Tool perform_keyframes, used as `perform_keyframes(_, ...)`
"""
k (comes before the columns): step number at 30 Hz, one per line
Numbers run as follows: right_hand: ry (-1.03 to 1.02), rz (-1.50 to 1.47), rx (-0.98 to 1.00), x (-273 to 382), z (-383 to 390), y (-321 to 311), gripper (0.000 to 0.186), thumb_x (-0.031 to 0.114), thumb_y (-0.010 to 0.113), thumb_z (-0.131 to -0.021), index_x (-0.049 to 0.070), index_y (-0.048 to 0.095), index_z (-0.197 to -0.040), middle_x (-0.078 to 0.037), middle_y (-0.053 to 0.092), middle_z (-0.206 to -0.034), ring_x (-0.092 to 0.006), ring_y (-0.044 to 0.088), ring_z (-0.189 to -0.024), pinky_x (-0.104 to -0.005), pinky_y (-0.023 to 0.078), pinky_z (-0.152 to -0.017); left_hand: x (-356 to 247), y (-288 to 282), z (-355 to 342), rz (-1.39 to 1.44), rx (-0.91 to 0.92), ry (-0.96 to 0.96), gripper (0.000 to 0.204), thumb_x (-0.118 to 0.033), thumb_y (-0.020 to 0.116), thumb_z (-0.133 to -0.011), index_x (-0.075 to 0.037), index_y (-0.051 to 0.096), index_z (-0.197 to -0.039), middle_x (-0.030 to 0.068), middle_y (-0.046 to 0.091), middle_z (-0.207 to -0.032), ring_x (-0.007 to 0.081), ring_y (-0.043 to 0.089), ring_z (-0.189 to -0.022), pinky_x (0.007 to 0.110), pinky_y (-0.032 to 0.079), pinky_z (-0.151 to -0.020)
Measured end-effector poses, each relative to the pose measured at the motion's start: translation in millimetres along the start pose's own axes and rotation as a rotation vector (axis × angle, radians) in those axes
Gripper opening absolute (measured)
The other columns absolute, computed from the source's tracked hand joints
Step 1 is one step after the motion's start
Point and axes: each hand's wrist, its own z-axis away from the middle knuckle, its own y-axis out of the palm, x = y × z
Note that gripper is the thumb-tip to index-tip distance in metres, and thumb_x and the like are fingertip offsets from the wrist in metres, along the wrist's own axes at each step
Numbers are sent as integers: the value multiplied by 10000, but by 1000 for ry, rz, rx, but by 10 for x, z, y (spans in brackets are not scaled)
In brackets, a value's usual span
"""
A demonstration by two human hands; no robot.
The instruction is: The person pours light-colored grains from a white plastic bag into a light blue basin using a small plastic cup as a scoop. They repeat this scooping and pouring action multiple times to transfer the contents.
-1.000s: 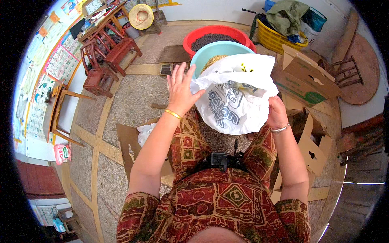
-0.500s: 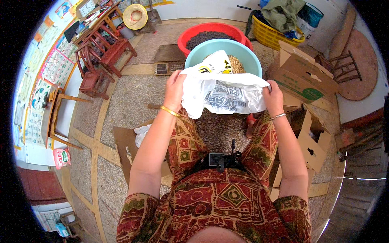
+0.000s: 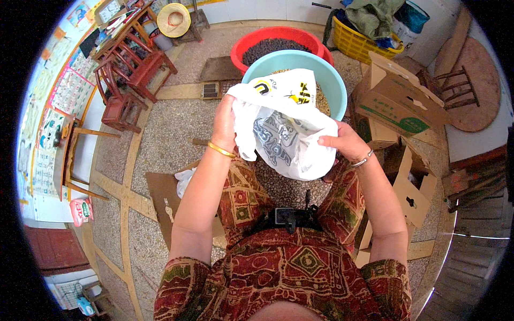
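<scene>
Upper left of the frame I see red wooden chairs (image 3: 136,64) and a straw hat (image 3: 174,20). A yellow basket (image 3: 364,45) sits at upper right, open cardboard boxes (image 3: 399,104) at right, and flattened cardboard (image 3: 160,195) at centre left.

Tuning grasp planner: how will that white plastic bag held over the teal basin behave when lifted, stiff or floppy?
Likely floppy: the white plastic bag creases and sags between the left hand and right hand. Probably light, since it hangs loosely pinched at its edges. The thin film may slip, so both hands seem needed over the teal basin.
</scene>
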Motion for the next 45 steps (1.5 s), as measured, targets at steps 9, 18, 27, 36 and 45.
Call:
perform_keyframes(9, -84, 1184, -841, 82, -291, -389, 199, 128, 606, -731, 68, 530, -905, -190, 625, -819, -387, 592, -778, -438, 472, -672, -132, -289, 68, -1124, 18, 232, 246, -201, 504, -899, 20, 580, -977, 40, 584, -847, 90, 510, -808, 241, 425, -706)
perform_keyframes(18, -60, 371, -646, 37, -396, -656, 362, 194, 658, -746, 49, 552, -1059, -114, 640, -883, -231, 622, -780, -364, 481, -694, -117, -314, 108, -796, -86, -46, 366, -284, 461, -931, 51, 593, -994, 59, 622, -880, 110, 564, -792, 250, 457, -715)
perform_keyframes(27, -246, 12, -180, 76, -68, -138, 902, 320, 782, -640, 6, 301, -1335, -85, 450, -1274, -198, 428, -1173, -351, 328, -1002, -57, -229, 102, -273, -274, 98, 418, -321, 408, -938, 36, 531, -1115, 109, 598, -1058, 181, 594, -934, 295, 465, -830)
perform_keyframes(36, -261, 294, -397, 113, -119, 258, 480, 69, 724, -718, -10, 518, -1144, -54, 602, -1048, -141, 556, -964, -289, 455, -831, 80, 26, 213, 13, -158, 78, 463, -352, 430, -927, 14, 482, -1207, 104, 576, -1138, 197, 573, -1005, 318, 442, -887)
perform_keyframes(45, -297, -385, -455, 158, -4, -111, 377, -42, 546, -756, -30, 498, -1130, -120, 597, -1059, -227, 593, -950, -339, 484, -816, -112, -439, 395, -651, 75, 163, 332, -120, 575, -851, 4, 524, -1154, 90, 583, -1048, 127, 546, -944, 271, 430, -861)
